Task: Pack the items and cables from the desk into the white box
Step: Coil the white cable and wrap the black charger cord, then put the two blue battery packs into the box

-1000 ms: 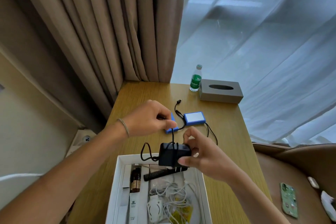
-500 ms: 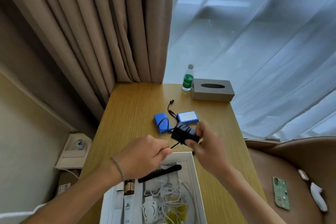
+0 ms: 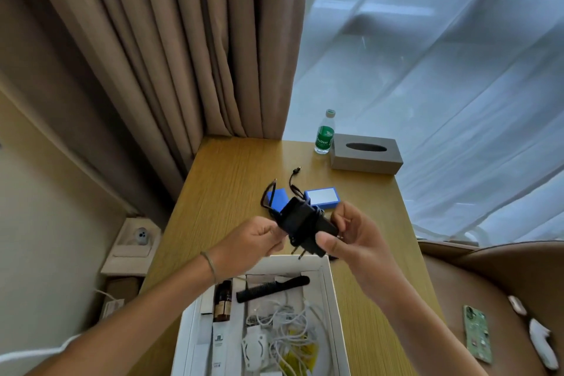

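Observation:
A black power adapter point(image 3: 302, 226) with its cable wound round it hangs above the far edge of the white box point(image 3: 331, 293). My right hand point(image 3: 351, 238) grips the adapter's right end. My left hand point(image 3: 253, 238) pinches the black cable at the adapter's left side; a loop of it sticks up behind. Two blue blocks point(image 3: 279, 198) point(image 3: 322, 197) lie on the wooden desk point(image 3: 232, 192) just beyond, with another black cable point(image 3: 294, 175) between them. Inside the box lie a black comb point(image 3: 271, 287), white cables point(image 3: 287, 317), a brown bottle point(image 3: 222, 299) and a white tube.
A water bottle point(image 3: 325, 131) and a grey tissue box point(image 3: 364, 154) stand at the desk's far edge by the curtains. A brown armchair point(image 3: 500, 284) on the right carries a green phone point(image 3: 477, 333). A wall socket panel point(image 3: 134, 241) sits left of the desk.
My left hand has come back up from over the box to the adapter's left side, winding the cable on. The adapter has turned in my right hand.

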